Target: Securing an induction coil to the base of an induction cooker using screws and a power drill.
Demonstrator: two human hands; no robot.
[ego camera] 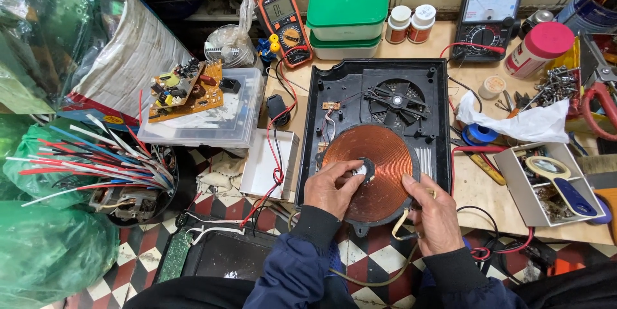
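A round copper coil disc (379,154) lies in an opened black appliance housing (334,84) with a small fan (395,102) behind it. My left hand (333,187) rests on the coil's near left part, fingers pinching the white piece at its centre hub (366,171). My right hand (434,212) grips the coil's near right rim, fingers curled around the edge beside pale wires (402,222). Both sleeves are dark blue.
An orange multimeter (284,25) and an analogue meter (488,16) stand at the back, with stacked green-lidded tubs (347,13) between them. A circuit board (186,89) lies on a clear box at left. A grey tray (546,183) with a magnifier, screws and pliers lie at right.
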